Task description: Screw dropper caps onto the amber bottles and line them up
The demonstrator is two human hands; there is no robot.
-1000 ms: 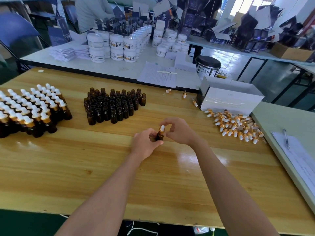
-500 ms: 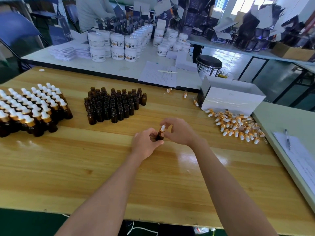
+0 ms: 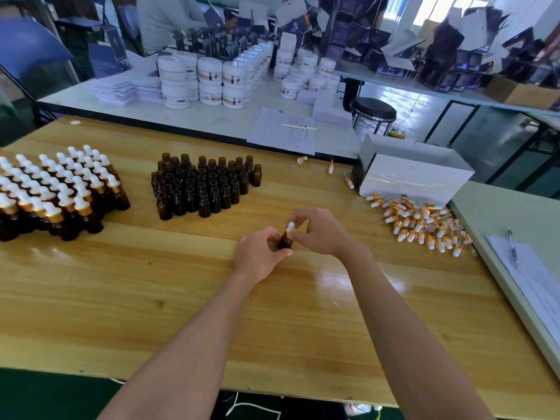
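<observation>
This is a small packing workshop for bottled and potted goods, set up for handwork in batches. A long wooden table carries a block of open amber bottles, a larger block of capped bottles and a loose heap of dropper caps beside a white box. The white table behind holds stacked white jars (all with the same label), piles of leaflets and a filled-in sheet with a pen. Dark printed cartons, many folded open, crowd the far tables, a round stool stands between them, and another person is at the back.
</observation>
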